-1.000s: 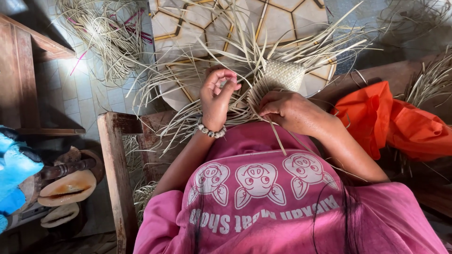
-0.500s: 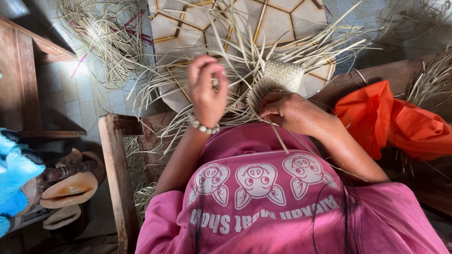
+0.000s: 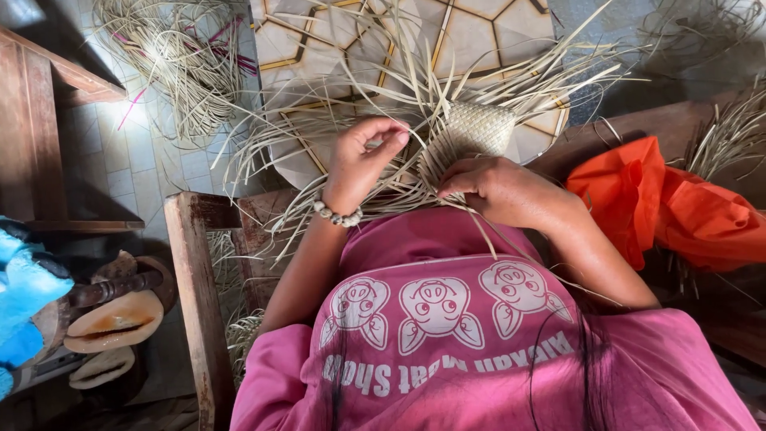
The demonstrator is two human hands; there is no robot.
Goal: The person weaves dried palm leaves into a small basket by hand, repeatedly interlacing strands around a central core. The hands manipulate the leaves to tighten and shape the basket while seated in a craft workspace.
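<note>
A small woven straw piece with many loose pale strips fanning out lies in front of my chest, above my pink shirt. My left hand, with a bead bracelet at the wrist, pinches a loose straw strip between thumb and fingers just left of the weave. My right hand grips the lower edge of the woven piece, fingers curled over the strips.
A wooden chair frame stands at lower left. An orange cloth lies at right. A heap of loose straw sits on the tiled floor at upper left. Sandals and a blue cloth lie far left.
My left hand rose, then came back down toward the weave with a strip pinched in its fingers. My right hand stayed on the woven piece.
</note>
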